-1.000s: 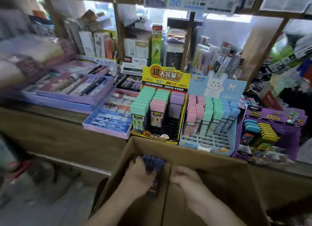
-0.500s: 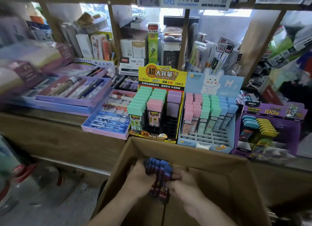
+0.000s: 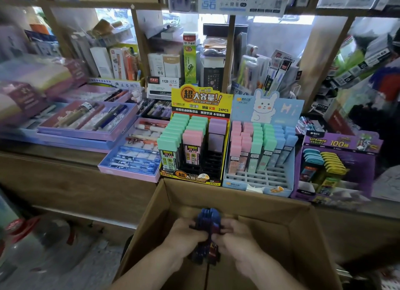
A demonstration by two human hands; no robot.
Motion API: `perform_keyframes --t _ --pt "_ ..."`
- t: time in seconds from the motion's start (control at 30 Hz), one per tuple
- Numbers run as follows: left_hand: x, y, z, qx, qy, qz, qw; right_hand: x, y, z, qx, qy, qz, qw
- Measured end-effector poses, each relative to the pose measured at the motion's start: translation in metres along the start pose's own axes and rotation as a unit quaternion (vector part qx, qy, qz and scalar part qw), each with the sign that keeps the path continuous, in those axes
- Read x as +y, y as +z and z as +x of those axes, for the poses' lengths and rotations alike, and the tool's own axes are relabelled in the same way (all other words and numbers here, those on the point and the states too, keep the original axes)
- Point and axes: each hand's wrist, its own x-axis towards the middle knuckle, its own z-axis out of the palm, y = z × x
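A bunch of several dark blue lead-refill cases (image 3: pixel 208 219) is held upright inside an open cardboard box (image 3: pixel 236 196) in front of a shop counter. My left hand (image 3: pixel 184 233) grips the bunch from the left and my right hand (image 3: pixel 234 232) grips it from the right, fingers curled round it. The lower ends of the cases are partly hidden between my hands.
On the counter behind the box stand a yellow display of pastel lead cases (image 3: pixel 194 138), a light blue rabbit display (image 3: pixel 262 146) and a purple display (image 3: pixel 337 164). Purple pen trays (image 3: pixel 91 120) lie to the left. Shelves crowded with stationery rise behind.
My left hand alone held the blue cases low in the box; my right hand has joined it and both have raised the bunch toward the middle of the box.
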Motion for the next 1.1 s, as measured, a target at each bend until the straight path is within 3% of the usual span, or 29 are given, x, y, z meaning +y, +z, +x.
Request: perform_keyframes --t 0.27,0.6,0.9,1.1 --pt "0.005 0.009 -0.011 -0.06 -0.028 -0.168 0.984 -0.011 -0.015 -0.005 -0.022 0.006 0.026 0.999" --pt "0.029 0.038 -0.037 -0.159 0.018 -0.254 0.954 -0.036 -0.066 -0.055 -0.046 -0.059 0.144 0.987" --pt "0.044 0.054 -0.056 -0.228 0.107 -0.278 0.927 -0.039 -0.093 -0.081 0.003 -0.179 0.036 0.983" --pt "0.05 0.063 -0.064 -0.244 0.103 -0.27 0.926 -0.042 -0.112 -0.092 0.003 -0.233 0.013 0.972"
